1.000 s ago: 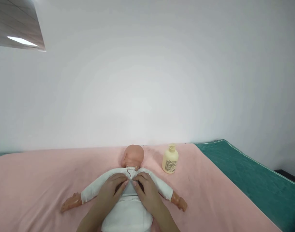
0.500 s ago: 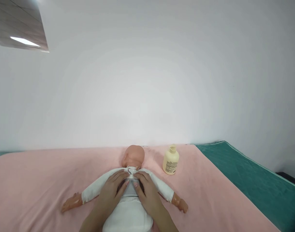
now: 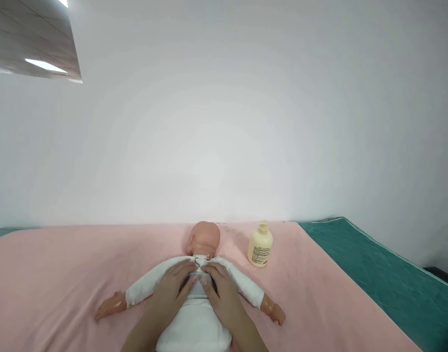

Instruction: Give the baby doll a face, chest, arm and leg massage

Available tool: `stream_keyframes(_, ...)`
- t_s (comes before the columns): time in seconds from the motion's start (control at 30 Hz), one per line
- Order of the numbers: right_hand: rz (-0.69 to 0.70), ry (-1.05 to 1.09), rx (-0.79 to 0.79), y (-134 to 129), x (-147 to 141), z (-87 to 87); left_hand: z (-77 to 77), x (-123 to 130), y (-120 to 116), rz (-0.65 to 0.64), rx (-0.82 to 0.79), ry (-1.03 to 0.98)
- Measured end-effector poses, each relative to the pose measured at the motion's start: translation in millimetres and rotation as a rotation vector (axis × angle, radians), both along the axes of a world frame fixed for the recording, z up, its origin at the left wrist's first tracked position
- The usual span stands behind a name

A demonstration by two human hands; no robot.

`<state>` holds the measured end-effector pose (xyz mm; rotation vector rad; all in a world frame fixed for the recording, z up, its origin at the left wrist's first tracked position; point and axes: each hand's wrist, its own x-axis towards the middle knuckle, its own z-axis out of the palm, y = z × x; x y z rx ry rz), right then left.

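Observation:
A baby doll (image 3: 194, 322) with a white cloth body lies face down, its bald head toward the wall and its arms spread out to both sides. On the left of its upper back rests my left hand (image 3: 173, 286), fingers stretched out flat and thumb apart. My right hand (image 3: 221, 288) lies flat in the same way on the right of the back. Between the two thumbs shows a greyish panel (image 3: 199, 286) on the doll's back. A dark thread hangs just below its neck. Neither hand grips anything.
A cream pump bottle (image 3: 260, 247) stands right of the doll's head. Pink cloth (image 3: 73, 274) lies under both, over a green cover (image 3: 378, 264) seen at the right. A white wall (image 3: 224, 122) rises behind. At the right edge is a dark object (image 3: 442, 275).
My thumbs and the right fingers have shifted very slightly on the doll's back. The view has moved a little; the doll and bottle stay in place.

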<state>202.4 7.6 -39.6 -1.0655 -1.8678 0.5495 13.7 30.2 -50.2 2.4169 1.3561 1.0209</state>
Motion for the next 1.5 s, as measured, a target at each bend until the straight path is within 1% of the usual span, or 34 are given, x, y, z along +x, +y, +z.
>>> stream_keyframes(0.13, -0.010, -0.014, 0.017, -1, 0, -4.8, -10.7, -3, 6, 0.048, 0.114, 0.028)
stream_keyframes(0.23, -0.013, -0.038, 0.008, -3, 0, -5.6, -18.9, -6, 9, 0.048, 0.169, 0.059)
stream_keyframes(0.3, -0.021, -0.054, 0.005, -3, -1, -4.4, -21.4, -8, 10, 0.043, 0.183, 0.067)
stream_keyframes(0.43, -0.042, -0.110, -0.018, -3, -4, -1.0, -20.3, -11, 10, 0.034, 0.112, 0.072)
stream_keyframes(0.53, -0.045, -0.134, -0.032, -2, -5, -1.4, -19.0, -11, 9, 0.034, 0.059, 0.037)
stream_keyframes(0.7, -0.031, -0.092, -0.029, -2, -4, -4.6, -18.4, -10, 7, 0.045, 0.014, -0.066)
stream_keyframes(0.83, -0.010, -0.035, -0.033, -6, 1, -3.0, -13.7, -11, 4, 0.051, -0.050, -0.143)
stream_keyframes(0.97, -0.008, 0.035, -0.028, -11, 8, 1.9, -5.0, -9, -2, 0.056, -0.081, -0.199)
stream_keyframes(1.13, -0.032, 0.096, 0.008, -11, 11, 9.2, 8.6, -8, -6, 0.046, -0.061, -0.193)
stream_keyframes(1.23, -0.073, 0.100, 0.023, -13, 11, 18.3, 26.5, -11, -13, 0.071, -0.075, -0.212)
stream_keyframes(1.3, -0.073, 0.084, -0.008, -17, 14, 27.4, 43.3, -13, -23, 0.028, -0.167, -0.210)
stream_keyframes(1.33, -0.036, 0.069, -0.047, -20, 15, 32.5, 52.0, -14, -29, -0.023, -0.237, -0.191)
stream_keyframes(1.37, 0.031, 0.051, -0.100, -23, 18, 37.5, 60.3, -16, -36, -0.081, -0.309, -0.162)
stream_keyframes(1.47, 0.338, -0.023, -0.267, -33, 26, 48.8, 79.1, -21, -56, -0.262, -0.476, -0.041)
stream_keyframes(1.5, 0.402, -0.045, -0.309, -36, 28, 50.5, 82.8, -22, -62, -0.314, -0.522, -0.002)
